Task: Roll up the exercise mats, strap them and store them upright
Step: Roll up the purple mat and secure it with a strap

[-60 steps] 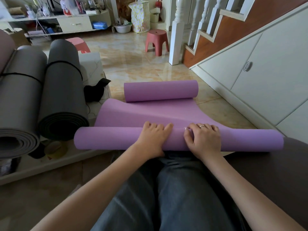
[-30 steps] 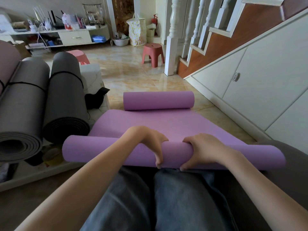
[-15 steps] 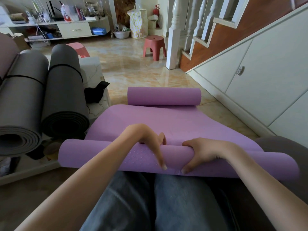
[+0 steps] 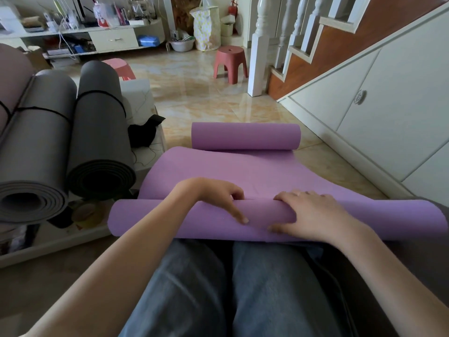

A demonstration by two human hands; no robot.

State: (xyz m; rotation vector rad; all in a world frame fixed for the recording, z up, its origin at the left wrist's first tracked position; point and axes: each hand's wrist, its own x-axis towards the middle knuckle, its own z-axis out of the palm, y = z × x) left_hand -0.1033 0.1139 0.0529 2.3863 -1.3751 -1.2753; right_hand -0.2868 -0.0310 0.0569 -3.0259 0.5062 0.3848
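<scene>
My arms (image 4: 136, 261) are bare, no sleeves showing. I wear faded blue jeans (image 4: 194, 293). They crease over both thighs.

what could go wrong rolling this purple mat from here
Both hands, left and right, grip only the roll's middle, so its long free ends may wind unevenly and cone out. The far end is curled the other way and may fight the last turns.
</scene>
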